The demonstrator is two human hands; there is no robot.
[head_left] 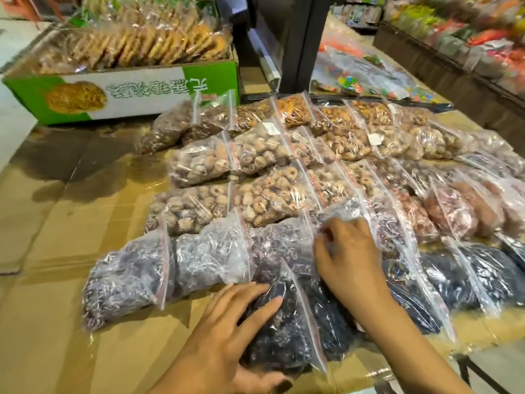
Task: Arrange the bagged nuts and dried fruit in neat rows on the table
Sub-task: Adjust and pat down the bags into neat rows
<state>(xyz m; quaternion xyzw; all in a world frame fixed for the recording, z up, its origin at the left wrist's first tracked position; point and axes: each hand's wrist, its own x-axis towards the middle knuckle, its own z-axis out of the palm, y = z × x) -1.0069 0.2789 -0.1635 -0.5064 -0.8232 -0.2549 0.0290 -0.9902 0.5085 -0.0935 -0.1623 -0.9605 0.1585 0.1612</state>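
Note:
Several clear zip bags of nuts and dried fruit lie in slanted rows on a cardboard-covered table [56, 223]. The back rows hold tan and brown pieces [261, 149]; the front row holds dark purple and black fruit [133, 274]. My left hand [227, 331] grips the near end of a bag of black dried fruit [287, 331] at the front edge. My right hand [349, 257] rests, fingers curled, on the bags just behind it, pinching the plastic of a dark purple bag [287, 243].
A green and white carton [119, 95] of packed biscuits stands at the back left. A dark pillar [289, 44] rises behind the rows. Bags of colourful sweets [369, 78] lie at the back right, with store shelves [460, 32] beyond.

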